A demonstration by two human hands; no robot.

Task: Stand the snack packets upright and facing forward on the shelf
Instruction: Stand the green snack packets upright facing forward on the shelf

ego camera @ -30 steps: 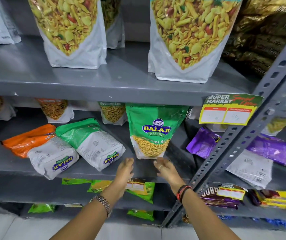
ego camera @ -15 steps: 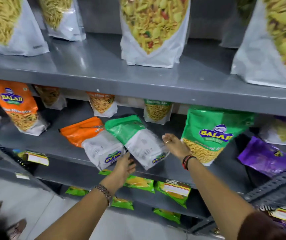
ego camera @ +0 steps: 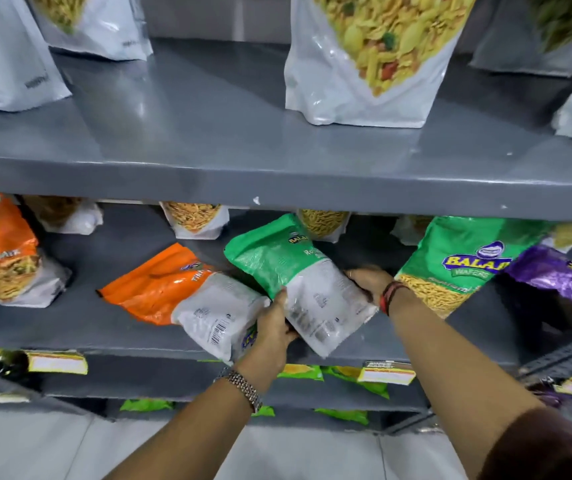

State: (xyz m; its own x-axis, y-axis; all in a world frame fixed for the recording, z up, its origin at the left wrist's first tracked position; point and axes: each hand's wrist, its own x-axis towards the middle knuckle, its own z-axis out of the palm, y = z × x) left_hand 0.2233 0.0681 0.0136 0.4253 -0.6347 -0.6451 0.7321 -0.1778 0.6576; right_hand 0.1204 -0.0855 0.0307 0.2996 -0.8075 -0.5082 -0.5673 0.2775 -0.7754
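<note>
The green packet (ego camera: 298, 282) is held at both lower edges on the middle shelf (ego camera: 104, 327), tilted, back panel outward, at about 12 o'clock from the wrists. The left hand (ego camera: 274, 327) is closed on its 7 o'clock edge; the right hand (ego camera: 369, 280) is closed on its 3 o'clock edge. Each grip is narrow and holds the packet. To do the step well, the packet should probably be turned so the printed front faces out, then set on its base just beside the upright green pouch (ego camera: 464, 268) at 2 o'clock. The orange packet (ego camera: 187, 292), lying flat at 9 o'clock, touches it and may be dragged.
</note>
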